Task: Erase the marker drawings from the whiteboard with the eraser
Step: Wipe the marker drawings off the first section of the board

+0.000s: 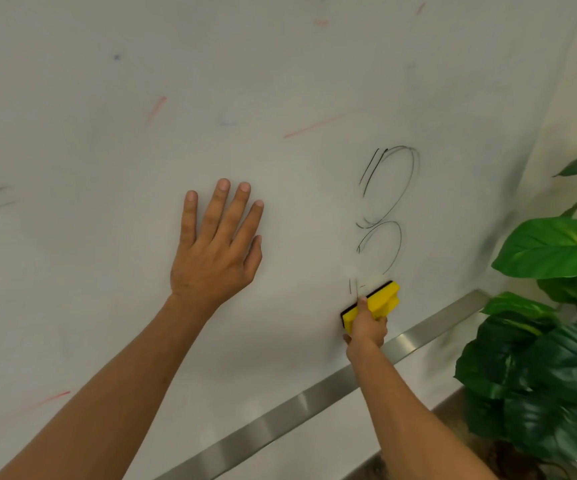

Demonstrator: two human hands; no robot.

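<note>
Whiteboard [107,271] edge — eraser [373,304] just above.

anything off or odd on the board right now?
Nothing damaged. The whiteboard has leftover red streaks and smudges away from the black loops. The right hand holds the yellow eraser tilted below them; the left hand lies flat.

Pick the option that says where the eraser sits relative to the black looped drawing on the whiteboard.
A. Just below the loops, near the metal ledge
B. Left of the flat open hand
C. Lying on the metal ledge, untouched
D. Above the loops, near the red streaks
A: the right hand presses the yellow eraser to the whiteboard right under the black looped drawing, a little above the metal ledge.
</note>
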